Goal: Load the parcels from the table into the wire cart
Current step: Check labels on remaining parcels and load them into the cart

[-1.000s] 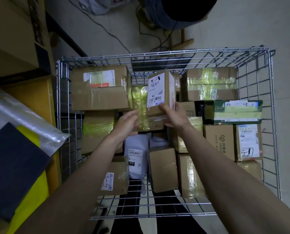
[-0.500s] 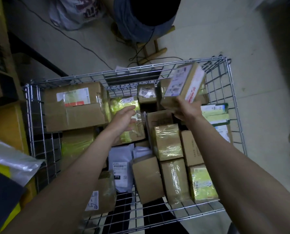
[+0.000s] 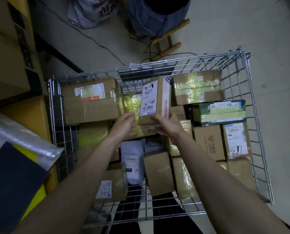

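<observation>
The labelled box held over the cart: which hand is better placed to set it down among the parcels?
Right. The right hand grips the labelled box at its bottom end; the left hand is open beside it, holding nothing.

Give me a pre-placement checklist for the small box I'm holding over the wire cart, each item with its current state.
1. Grip on the small labelled box: right hand holds its lower end. Ok.
2. Left hand supporting: open beside the box, contact unclear. Cannot tell.
3. Box over the wire cart: inside the rim. Ok.
4. Free slot below: gap beside the large taped carton partly hidden by box and hands. Cannot tell.
5. Label readable: faces the camera. Ok.
</observation>
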